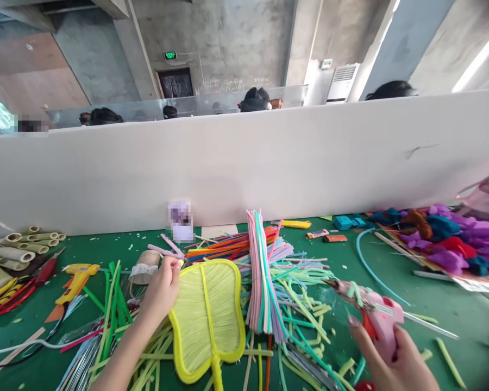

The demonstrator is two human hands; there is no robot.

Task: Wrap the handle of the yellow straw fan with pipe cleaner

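My left hand (165,288) is closed in a pinch at the upper left edge of a yellow fan (226,312). A small pale yellow tip shows at its fingertips. The fan has a fuzzy pipe-cleaner rim, a central rib and a handle running out of view at the bottom. My right hand (395,353) is wrapped round a pink glue gun (377,315), its nozzle pointing left and a clear glue stick sticking out the back. Between the hands, a bundle of pink, white and teal pipe cleaners (261,277) stands nearly upright.
Loose pipe cleaners (305,304) litter the green table (342,260). At left are a yellow glue gun (75,279), a twine spool (144,267), red-handled pliers (46,271) and bamboo pieces (24,247). Colourful fuzzy pieces (452,239) lie right. A white partition (269,168) stands behind.
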